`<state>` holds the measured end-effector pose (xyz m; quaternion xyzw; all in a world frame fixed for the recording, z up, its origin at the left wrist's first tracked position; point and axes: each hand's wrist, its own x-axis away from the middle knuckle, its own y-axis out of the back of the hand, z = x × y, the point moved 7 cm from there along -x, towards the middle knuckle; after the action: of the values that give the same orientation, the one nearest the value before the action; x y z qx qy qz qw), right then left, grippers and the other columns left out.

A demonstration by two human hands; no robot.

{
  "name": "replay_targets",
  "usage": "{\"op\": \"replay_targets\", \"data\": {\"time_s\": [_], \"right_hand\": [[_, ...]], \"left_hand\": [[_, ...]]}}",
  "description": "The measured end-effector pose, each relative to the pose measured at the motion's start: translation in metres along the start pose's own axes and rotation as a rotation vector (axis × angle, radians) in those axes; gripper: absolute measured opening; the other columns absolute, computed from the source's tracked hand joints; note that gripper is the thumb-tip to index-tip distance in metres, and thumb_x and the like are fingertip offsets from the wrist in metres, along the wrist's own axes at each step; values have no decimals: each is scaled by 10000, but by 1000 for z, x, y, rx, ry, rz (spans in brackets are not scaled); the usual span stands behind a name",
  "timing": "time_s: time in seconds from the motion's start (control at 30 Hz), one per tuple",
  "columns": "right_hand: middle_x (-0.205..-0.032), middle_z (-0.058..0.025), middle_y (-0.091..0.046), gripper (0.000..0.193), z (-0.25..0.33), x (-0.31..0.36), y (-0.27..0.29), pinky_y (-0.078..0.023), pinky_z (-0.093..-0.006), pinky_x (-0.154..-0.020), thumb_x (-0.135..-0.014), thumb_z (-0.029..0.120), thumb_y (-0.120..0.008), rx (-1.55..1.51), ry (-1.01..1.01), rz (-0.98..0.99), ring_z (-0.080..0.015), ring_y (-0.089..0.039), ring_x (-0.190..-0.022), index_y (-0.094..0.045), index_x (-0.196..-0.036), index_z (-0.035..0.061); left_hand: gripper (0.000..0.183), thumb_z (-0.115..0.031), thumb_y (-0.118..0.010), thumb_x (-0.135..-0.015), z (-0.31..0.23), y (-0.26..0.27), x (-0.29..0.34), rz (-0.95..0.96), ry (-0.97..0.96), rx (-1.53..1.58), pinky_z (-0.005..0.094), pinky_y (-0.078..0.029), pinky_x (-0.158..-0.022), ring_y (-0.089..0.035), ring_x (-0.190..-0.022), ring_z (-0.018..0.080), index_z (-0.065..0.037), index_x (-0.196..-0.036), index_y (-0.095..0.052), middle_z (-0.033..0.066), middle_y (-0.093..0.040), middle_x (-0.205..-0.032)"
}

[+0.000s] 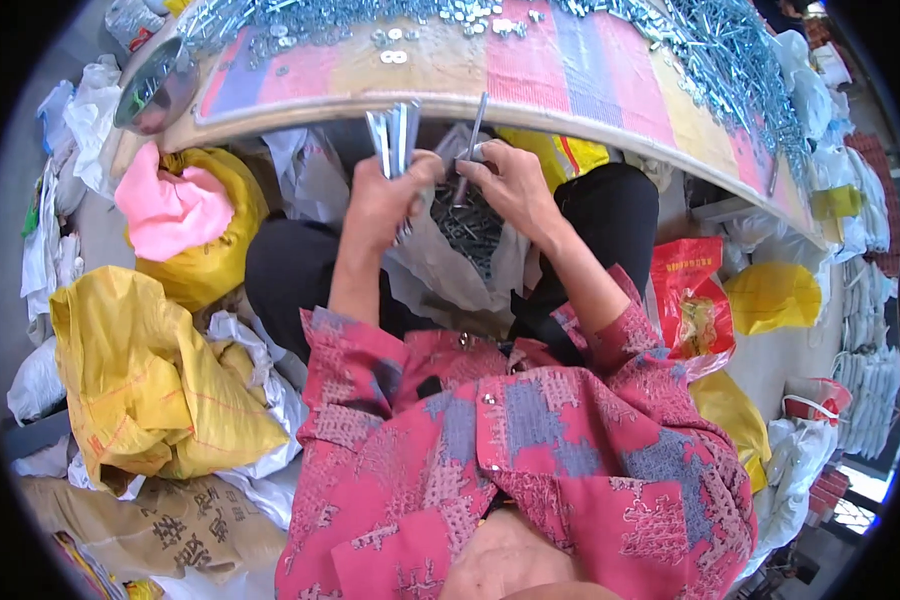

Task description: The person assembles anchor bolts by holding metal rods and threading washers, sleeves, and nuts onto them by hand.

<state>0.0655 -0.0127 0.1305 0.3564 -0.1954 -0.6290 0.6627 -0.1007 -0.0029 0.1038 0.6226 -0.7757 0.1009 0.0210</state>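
Remotely I see smooth, shiny metal bolts (395,138), matt woven cover (525,72) on the counter (450,104), crinkled woven-plastic yellow sack (135,345), glossy red pouch (686,290).

Wooden-edged table (370,106) under striped cloth (526,62), pale grey floor (796,356), bright light (869,482) at lower right.

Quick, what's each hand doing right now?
Left hand: closed around a bunch of long metal bolts.
Right hand: fingertips pinched on one long metal bolt.
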Motion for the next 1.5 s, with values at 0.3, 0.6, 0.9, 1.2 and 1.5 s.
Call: {"op": "replay_targets", "data": {"time_s": [0.3, 0.6, 0.9, 1.2, 1.5], "right_hand": [[-703, -68, -635, 275, 11, -9, 13, -492, -268, -585, -931, 219, -558, -509, 60, -32, -107, -601, -608, -636, -882, -40], [-637, -47, -530, 259, -3, -30, 56, -404, -291, -542, -879, 198, -624, -429, -99, -301, -79, -469, -627, -577, -778, -36], [-645, -32, -606, 332, -64, -87, 70, -435, -273, -555, -905, 298, -598, -501, -202, -98, -91, -545, -601, -656, -765, 3], [-784, -191, -685, 478, -225, -232, 189, -504, -419, -749, -772, 470, -590, 379, -491, -500, -310, -673, -799, -715, -858, 17], [-735, -146, -687, 239, -222, -222, 165, -524, -332, -612, -786, 238, -699, -415, -415, -249, -206, -674, -686, -676, -775, 1]], "left_hand": [[216, -170, -656, -864, 6, -43, 3, 318, 11, 94, 196, -372, -456, -493, -512, 59, -1, -999, -653, 85, -687, -834], [389, -263, -578, -935, 21, -59, -10, 343, 213, 423, 270, -511, -614, -629, -657, 177, 69, -1137, -582, 148, -677, -886], [184, -184, -630, -907, 26, -74, -16, 375, 318, 688, 202, -381, -440, -458, -469, 102, -6, -928, -586, 88, -574, -715], [194, -170, -654, -886, 22, -67, -25, 261, 331, 586, 178, -353, -409, -474, -484, 86, 16, -897, -601, 91, -592, -700], [291, -136, -590, -909, 8, -72, -28, 348, 288, 562, 158, -340, -434, -450, -488, 47, 53, -1129, -596, 94, -630, -734]]}}
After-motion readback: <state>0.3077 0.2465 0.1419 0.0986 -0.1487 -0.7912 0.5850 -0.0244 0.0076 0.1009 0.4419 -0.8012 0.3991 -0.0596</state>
